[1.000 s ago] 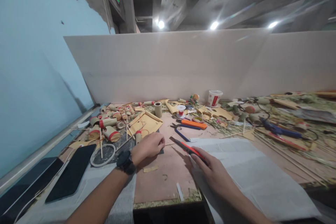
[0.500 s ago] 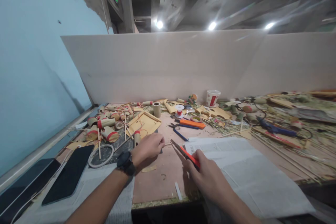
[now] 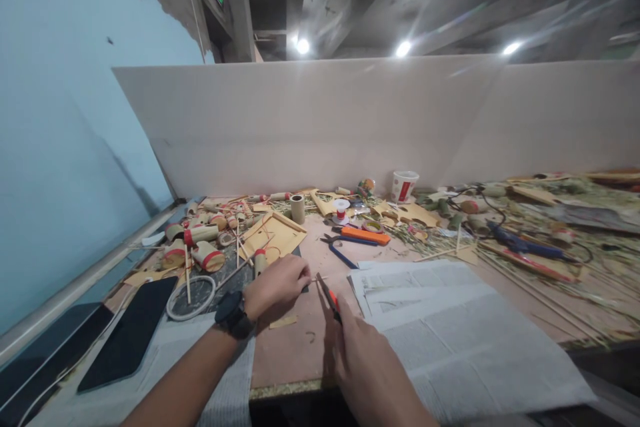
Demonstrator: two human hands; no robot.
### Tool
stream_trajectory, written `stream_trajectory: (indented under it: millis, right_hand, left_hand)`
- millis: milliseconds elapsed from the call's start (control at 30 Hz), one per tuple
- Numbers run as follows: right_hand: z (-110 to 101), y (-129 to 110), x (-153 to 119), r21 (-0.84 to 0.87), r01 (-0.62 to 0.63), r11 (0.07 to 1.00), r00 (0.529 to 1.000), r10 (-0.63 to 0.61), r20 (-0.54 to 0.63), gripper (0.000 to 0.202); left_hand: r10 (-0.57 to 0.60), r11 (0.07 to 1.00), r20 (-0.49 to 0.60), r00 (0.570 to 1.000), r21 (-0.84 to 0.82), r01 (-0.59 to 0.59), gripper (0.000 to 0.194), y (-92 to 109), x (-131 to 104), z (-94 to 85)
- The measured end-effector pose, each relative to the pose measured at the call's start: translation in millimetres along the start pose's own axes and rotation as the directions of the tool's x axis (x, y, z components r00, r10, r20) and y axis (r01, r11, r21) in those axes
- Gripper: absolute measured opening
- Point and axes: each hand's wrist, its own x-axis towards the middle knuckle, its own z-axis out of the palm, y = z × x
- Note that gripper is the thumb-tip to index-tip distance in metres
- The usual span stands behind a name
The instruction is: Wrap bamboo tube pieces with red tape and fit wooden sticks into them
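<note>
My left hand [image 3: 281, 283], with a dark watch on the wrist, is closed in a pinch on a thin wooden stick [image 3: 320, 279]. The stick's pale end sticks out to the right of my fingers. In my right hand [image 3: 367, 353] is a knife [image 3: 327, 295] with a dark blade and an orange-red handle, mostly hidden by my fingers. The blade points up and left, and its tip lies at the stick. A small tan scrap [image 3: 283, 322] lies on the board [image 3: 285, 363] below my left hand.
Newspaper [image 3: 455, 320] covers the right side. Pliers [image 3: 340, 250], an orange-handled tool [image 3: 367, 235], a thread spool [image 3: 341, 210] and a paper cup [image 3: 404, 187] stand behind. Bamboo pieces [image 3: 203, 233], a white ring [image 3: 191, 298] and a phone [image 3: 129, 333] lie left; a glue gun [image 3: 530, 243] lies right.
My right hand has moved left and down with the knife, and the blade has turned steeper. A white strip near the front edge is now hidden. My left hand has hardly moved.
</note>
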Motion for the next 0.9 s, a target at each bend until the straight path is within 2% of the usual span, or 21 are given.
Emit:
stream_trajectory:
  millis: [167, 333, 467, 733, 900]
  right_hand:
    - [11.9, -4.6, -0.1, -0.109, -0.044, 0.993, 0.999, 0.046, 0.012, 0.063]
    - [2.4, -19.1, 0.0, -0.134, -0.051, 0.99, 0.997, 0.058, 0.05, 0.075]
    - [-2.4, -24.5, 2.4, -0.145, -0.056, 0.988, 0.995, 0.067, 0.074, 0.073]
    - [4.8, -17.1, 4.1, -0.109, -0.046, 0.993, 0.997, 0.052, 0.053, 0.068]
    - [8.9, -14.4, 3.8, -0.142, -0.047, 0.989, 0.999, 0.045, -0.02, 0.066]
  left_hand:
    - [0.003, 1.0, -0.024, 1.0, -0.001, -0.003, 0.025, 4.0, -0.7, 5.5]
    - [0.013, 0.999, -0.055, 0.998, -0.049, -0.016, 0.024, 3.2, 1.9, 10.1]
    - [0.004, 0.999, -0.04, 0.999, -0.054, -0.006, 0.022, 4.1, -0.5, 6.7]
    - [-0.002, 0.989, 0.032, 0.999, 0.149, -0.003, 0.026, 15.7, -7.8, -2.7]
    - [0.022, 0.982, 0.037, 0.999, 0.185, -0.028, 0.024, 17.6, -9.2, -3.0]
